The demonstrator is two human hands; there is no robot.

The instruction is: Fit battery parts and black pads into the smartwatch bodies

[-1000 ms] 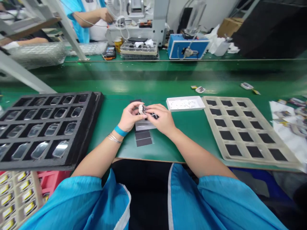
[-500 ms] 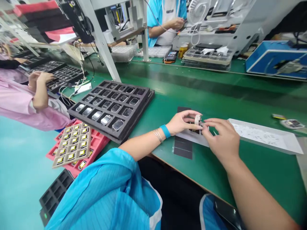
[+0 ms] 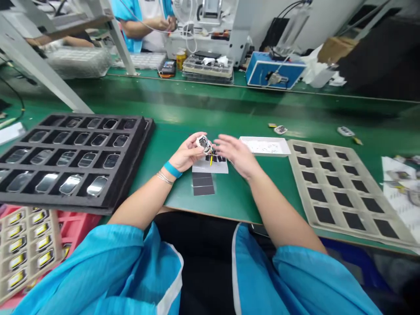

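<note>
My left hand (image 3: 188, 152) holds a small white watch case (image 3: 204, 143) between thumb and fingers. Its inside faces up, showing dark electronics and thin wires, and a narrow yellow strip (image 3: 211, 160) hangs from it. Just to the right is my right hand (image 3: 236, 153), its fingers stretched out and apart; whether a fingertip touches the case I cannot tell. Beneath the hands lies a white sheet (image 3: 220, 167) with small black pieces on it. A black strip sheet (image 3: 203, 183) lies nearer the table edge.
A black foam tray (image 3: 129, 151) of watch screens stands left, with beige (image 3: 29, 238) and red (image 3: 74, 223) trays below it. Right are a shallow white box (image 3: 265, 147) of tiny parts and a beige tray (image 3: 334, 192) with dark-bottomed pockets. Beyond the bench sits a co-worker (image 3: 144, 26).
The view has swung right, bringing the right-hand beige tray into sight. My right fingers have gone from pinched at the case to spread beside it. The case now shows its inside.
</note>
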